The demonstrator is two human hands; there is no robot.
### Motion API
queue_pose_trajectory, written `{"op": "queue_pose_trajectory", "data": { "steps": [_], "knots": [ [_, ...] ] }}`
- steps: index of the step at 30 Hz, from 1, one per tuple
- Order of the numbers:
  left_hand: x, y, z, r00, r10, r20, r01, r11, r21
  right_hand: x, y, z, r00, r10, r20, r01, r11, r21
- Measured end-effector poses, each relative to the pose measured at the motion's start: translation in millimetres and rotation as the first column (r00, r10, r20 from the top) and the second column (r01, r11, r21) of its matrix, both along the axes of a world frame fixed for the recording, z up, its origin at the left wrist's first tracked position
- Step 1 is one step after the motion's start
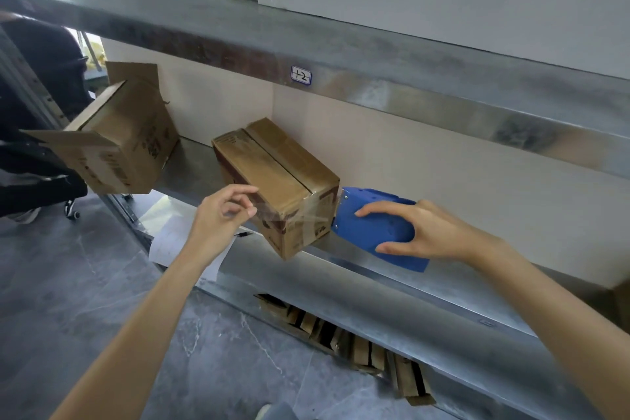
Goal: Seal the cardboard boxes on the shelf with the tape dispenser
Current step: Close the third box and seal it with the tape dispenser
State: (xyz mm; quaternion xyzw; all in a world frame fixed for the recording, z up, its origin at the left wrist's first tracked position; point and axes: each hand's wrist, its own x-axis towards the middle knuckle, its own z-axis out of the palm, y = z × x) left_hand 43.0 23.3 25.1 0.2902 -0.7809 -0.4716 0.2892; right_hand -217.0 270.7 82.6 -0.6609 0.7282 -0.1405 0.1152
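A closed cardboard box lies on the metal shelf, its near corner jutting over the front edge. Clear tape stretches from that corner to a blue tape dispenser on its right. My right hand grips the dispenser, fingers over its top and thumb below. My left hand hovers at the box's near left face, thumb and fingers close together at the tape's loose end. A second box with open flaps sits tilted at the shelf's left end.
An upper shelf beam with a label "1-2" runs overhead. Flattened cardboard lies under the shelf. White paper and a pen rest on the shelf's left part. A person in dark clothes stands at far left.
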Motion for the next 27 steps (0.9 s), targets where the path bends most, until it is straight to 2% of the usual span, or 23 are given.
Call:
{"op": "queue_pose_trajectory", "data": {
  "steps": [5, 12, 20, 27],
  "knots": [
    [-2.9, -0.7, -2.0, 1.000, -0.008, 0.029, 0.009, 0.999, -0.036, 0.4, 5.8, -3.3, 0.998, 0.050, -0.046, -0.048, 0.998, 0.049],
    [-10.1, 4.1, -12.1, 1.000, -0.004, -0.011, 0.004, 0.998, -0.069, -2.0, 10.3, -2.5, 0.998, 0.006, -0.067, -0.003, 0.999, 0.046],
    [-28.6, 13.4, -38.3, 0.992, 0.036, -0.119, -0.061, 0.976, -0.211, -2.0, 7.7, -5.8, 0.997, -0.032, -0.064, 0.035, 0.998, 0.043],
    [-37.0, 13.5, -53.5, 0.997, 0.004, -0.080, -0.031, 0.942, -0.335, -6.2, 5.5, -10.1, 0.995, -0.056, -0.080, 0.061, 0.996, 0.060]
  ]
}}
